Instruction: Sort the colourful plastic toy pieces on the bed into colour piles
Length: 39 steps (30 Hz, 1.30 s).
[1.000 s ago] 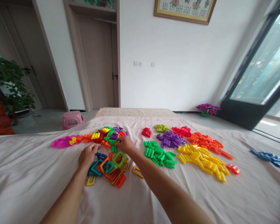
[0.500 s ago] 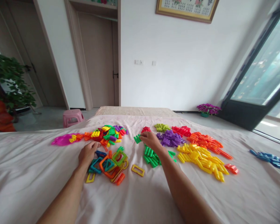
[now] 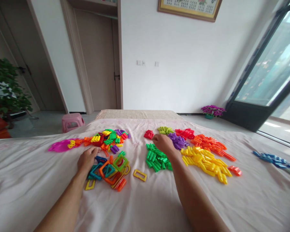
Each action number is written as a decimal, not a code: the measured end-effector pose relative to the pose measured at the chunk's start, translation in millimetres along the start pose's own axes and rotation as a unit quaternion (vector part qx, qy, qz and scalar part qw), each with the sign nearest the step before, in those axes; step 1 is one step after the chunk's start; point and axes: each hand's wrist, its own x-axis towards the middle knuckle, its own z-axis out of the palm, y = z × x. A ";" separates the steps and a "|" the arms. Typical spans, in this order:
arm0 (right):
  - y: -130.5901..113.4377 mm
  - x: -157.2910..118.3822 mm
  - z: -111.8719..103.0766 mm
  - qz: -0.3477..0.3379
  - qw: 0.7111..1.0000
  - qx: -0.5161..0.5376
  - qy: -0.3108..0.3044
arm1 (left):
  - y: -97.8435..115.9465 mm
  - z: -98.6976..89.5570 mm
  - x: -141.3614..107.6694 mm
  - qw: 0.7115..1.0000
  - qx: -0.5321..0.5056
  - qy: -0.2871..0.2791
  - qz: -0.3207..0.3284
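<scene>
My left hand (image 3: pixel 88 158) rests on the cloth, fingers bent and pressed together, at the near edge of a mixed pile of coloured plastic tube blocks (image 3: pixel 110 140). Anything between its fingertips is hidden. Just below it lie frame-shaped plastic tiles (image 3: pixel 108 170) in blue, orange, green and yellow. My right hand (image 3: pixel 163 144) is over the far side of a green block pile (image 3: pixel 157 158), its fingers curled closed. I cannot see what they hold, if anything. Small red blocks (image 3: pixel 149 134) lie just beyond its fingertips, and purple blocks (image 3: pixel 178 141) sit to its right.
Sorted piles lie to the right: yellow blocks (image 3: pixel 205 161), orange blocks (image 3: pixel 209 144), red blocks (image 3: pixel 184 133), lime blocks (image 3: pixel 165 130) and blue pieces (image 3: pixel 273 159). A magenta plate-like piece (image 3: pixel 60 146) is at the left. Wrinkled pale cloth (image 3: pixel 145 206) covers the surface. Beyond stands a pink stool (image 3: pixel 72 121).
The green block piece my right hand held is no longer seen at its fingertips, and that hand has moved right, over the green pile. My left hand stays by the mixed pile; the view has shifted slightly.
</scene>
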 end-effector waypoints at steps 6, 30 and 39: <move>-62.3 1.0 65.4 -0.264 0.953 0.147 -0.011 | -2.1 1.5 2.0 1.000 -0.007 0.004 0.005; -34.9 0.2 -7.6 -0.118 0.992 0.012 -0.031 | -0.3 0.2 1.9 1.000 0.002 0.002 -0.001; -1.0 -4.0 -25.3 -0.023 0.995 -0.057 -0.077 | 0.9 -0.5 0.4 1.000 0.009 -0.003 0.005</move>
